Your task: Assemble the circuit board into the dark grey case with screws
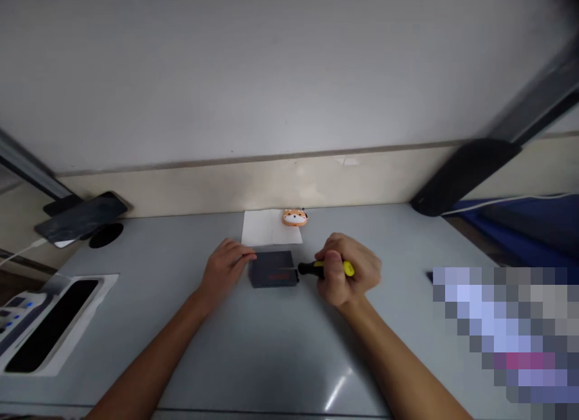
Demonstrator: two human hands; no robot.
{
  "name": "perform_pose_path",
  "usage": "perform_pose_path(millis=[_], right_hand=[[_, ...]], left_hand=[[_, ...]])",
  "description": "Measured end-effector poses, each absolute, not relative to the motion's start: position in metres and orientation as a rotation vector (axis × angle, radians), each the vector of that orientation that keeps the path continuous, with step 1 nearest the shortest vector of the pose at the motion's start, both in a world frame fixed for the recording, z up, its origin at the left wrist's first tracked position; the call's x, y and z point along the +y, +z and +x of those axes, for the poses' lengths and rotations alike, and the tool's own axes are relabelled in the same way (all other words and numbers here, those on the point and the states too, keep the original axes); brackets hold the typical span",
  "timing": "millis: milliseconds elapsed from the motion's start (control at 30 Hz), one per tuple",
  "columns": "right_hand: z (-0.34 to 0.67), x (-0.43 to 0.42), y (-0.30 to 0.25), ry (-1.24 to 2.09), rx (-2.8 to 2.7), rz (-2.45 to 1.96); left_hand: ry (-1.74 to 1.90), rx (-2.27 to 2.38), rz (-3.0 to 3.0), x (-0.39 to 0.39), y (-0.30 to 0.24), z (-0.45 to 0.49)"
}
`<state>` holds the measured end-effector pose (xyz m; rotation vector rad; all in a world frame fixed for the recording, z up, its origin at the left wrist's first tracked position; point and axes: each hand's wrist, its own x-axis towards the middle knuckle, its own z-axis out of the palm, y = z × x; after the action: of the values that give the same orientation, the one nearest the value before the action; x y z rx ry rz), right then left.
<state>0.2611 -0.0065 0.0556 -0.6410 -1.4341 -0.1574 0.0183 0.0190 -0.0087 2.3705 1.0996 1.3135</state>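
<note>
A small dark grey box [272,269] lies on the grey table [271,347] in front of me. My left hand [225,264] rests flat against the box's left side, fingers on its edge. My right hand [348,276] is closed around a screwdriver [316,268] with a yellow and black handle, whose tip points left at the box's right end. Whether the tip touches the box is too small to tell.
Behind the box lie a white sheet [269,227] and a small orange animal-shaped figure [295,217]. A phone [81,218] on a stand and a white device [40,323] occupy the left. Blue fabric [520,227] and a dark bar [456,175] are at the right.
</note>
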Motion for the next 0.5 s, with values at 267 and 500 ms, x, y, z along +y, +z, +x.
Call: perform_pose_path(millis=[267,500], right_hand=[[0.263,-0.001,0.051,-0.22,-1.504,-0.705],[0.262,-0.001,0.053,-0.264,-1.533,-0.715]], left_hand=[[1.124,1.465,2.39,0.066,-0.004,0.016],[0.987,1.438,2.427,0.114,0.006,0.033]])
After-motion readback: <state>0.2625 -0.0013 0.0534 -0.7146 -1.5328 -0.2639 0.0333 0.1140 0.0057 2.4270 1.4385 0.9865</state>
